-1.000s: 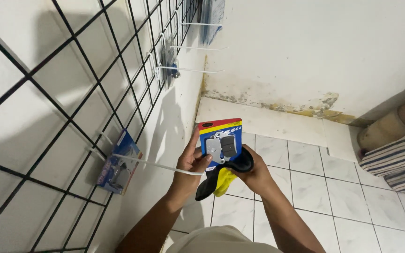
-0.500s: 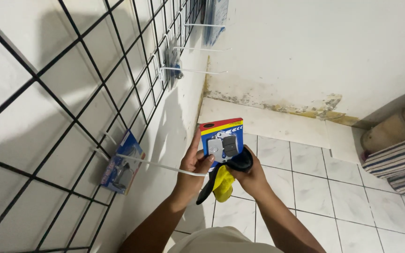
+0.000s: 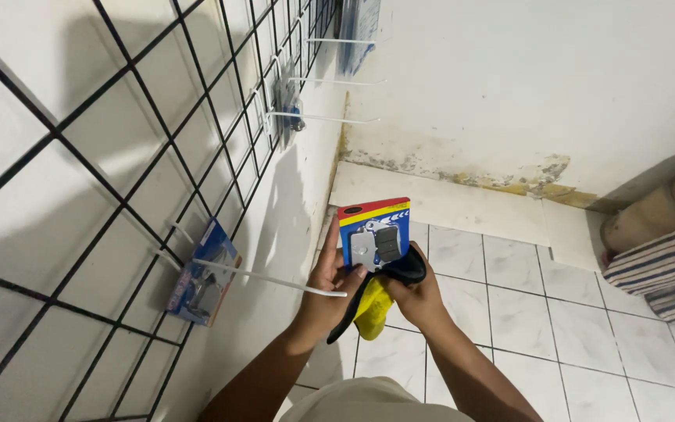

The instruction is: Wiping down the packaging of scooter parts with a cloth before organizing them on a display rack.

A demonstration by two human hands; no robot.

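Head cam: left hand pinches the blue-and-red carded blister pack, right hand clutches a black-and-yellow cloth against it. Keep it level; white wire peg sits at 9 o'clock.

Blister pack: blue card, red-yellow band on top, two grey pad-shaped parts under clear cover; upright, face toward camera, held low above white floor tiles near wall corner. Cloth: black over yellow, bunched, hanging just below pack, touching its lower edge
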